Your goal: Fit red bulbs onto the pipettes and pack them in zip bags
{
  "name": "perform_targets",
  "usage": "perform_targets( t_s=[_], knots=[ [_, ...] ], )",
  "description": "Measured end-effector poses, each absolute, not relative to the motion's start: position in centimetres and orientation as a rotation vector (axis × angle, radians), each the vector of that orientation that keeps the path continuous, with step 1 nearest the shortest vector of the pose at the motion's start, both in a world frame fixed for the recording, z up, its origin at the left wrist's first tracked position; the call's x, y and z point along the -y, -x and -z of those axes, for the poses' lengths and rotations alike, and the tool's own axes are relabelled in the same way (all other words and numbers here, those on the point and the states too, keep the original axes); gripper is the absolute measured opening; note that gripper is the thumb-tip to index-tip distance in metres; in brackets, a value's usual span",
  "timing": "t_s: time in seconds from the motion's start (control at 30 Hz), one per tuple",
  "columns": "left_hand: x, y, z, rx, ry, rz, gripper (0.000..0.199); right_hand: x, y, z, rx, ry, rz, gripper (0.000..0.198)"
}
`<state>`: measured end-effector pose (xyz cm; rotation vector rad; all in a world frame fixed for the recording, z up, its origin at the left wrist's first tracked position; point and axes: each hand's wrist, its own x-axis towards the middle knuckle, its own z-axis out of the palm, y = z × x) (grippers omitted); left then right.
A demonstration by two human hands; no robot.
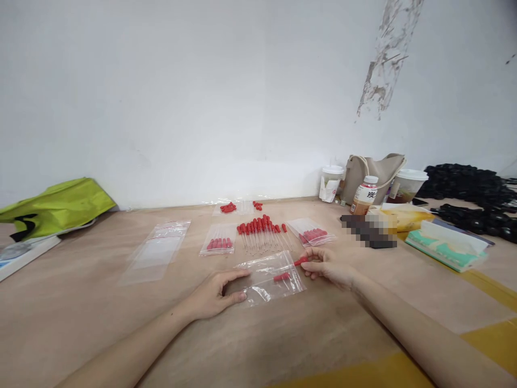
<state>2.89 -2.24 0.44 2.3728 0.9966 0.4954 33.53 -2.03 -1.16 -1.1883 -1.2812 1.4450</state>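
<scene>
A clear zip bag [262, 291] lies on the table between my hands, with one red-bulbed glass dropper [281, 276] inside. My left hand [216, 293] is at the bag's left end, thumb and forefinger spread apart and touching its edge. My right hand [321, 268] pinches another dropper [300, 261] by its red bulb at the bag's right end, where the zip strip runs. The thin tube of that dropper points left into the mouth of the bag. Beyond the bag, several loose droppers [262, 231] lie in a fanned pile, bulbs away from me.
Filled dropper bags [218, 240] [312, 233] flank the pile. Flat bags [159, 245] lie left; loose red bulbs [228, 207] lie near the wall. Rightward stand a bottle [364, 195], cups [332, 183], a handbag [374, 175] and a tissue pack [446, 245]. A lime-green bag [60, 205] sits far left.
</scene>
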Motion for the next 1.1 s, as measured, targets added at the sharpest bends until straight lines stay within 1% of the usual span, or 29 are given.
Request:
perform_targets(
  t_s=[0.07,0.13,0.27,0.37,0.47,0.7,0.77,0.8,0.87,0.9,0.97,1.03,1.1],
  knots=[
    [2.2,-2.9,-0.5,-0.978,-2.382,-0.491,0.044,2.0,-33.7,1.0,1.479,1.196,-1.351,0.027],
    [2.2,-2.9,-0.6,-0.953,-2.393,-0.484,0.044,1.9,-33.6,1.0,1.561,1.126,-1.306,0.030],
    [2.1,-2.9,-0.5,-0.910,-2.420,-0.479,0.043,1.8,-32.9,1.4,1.571,0.989,-1.372,0.036],
    [2.1,-2.9,-0.5,-0.905,-2.432,-0.476,0.042,1.8,-32.5,1.6,1.680,1.017,-1.392,0.036],
    [2.1,-2.9,-0.5,-0.918,-2.421,-0.472,0.041,1.9,-31.9,1.9,1.780,1.094,-1.338,0.036],
    [2.0,-2.9,-0.3,-0.890,-2.416,-0.488,0.038,1.6,-31.1,2.3,1.611,1.263,-1.254,0.025],
    [1.9,-2.9,-0.2,-0.847,-2.445,-0.477,0.036,1.3,-31.4,1.8,1.592,1.360,-1.125,0.019],
    [1.9,-2.9,-0.3,-0.824,-2.459,-0.477,0.035,1.0,-31.6,1.4,1.612,1.422,-1.003,0.015],
    [1.8,-2.9,-0.3,-0.789,-2.484,-0.483,0.035,0.2,-31.8,0.4,1.726,1.551,-0.654,0.009],
    [1.8,-3.0,-0.4,-0.775,-2.500,-0.483,0.036,-0.4,-31.8,-0.1,1.802,1.614,-0.466,0.008],
    [1.9,-3.0,-0.5,-0.758,-2.534,-0.459,0.034,-1.9,-31.4,-1.2,1.935,1.735,-0.176,0.014],
    [1.9,-3.0,-0.6,-0.750,-2.557,-0.427,0.031,-3.7,-30.6,-2.0,1.965,1.839,-0.096,0.018],
    [2.0,-3.0,-0.6,-0.745,-2.563,-0.421,0.030,-5.7,-29.7,-2.4,1.943,1.937,-0.097,0.017]
  ],
)
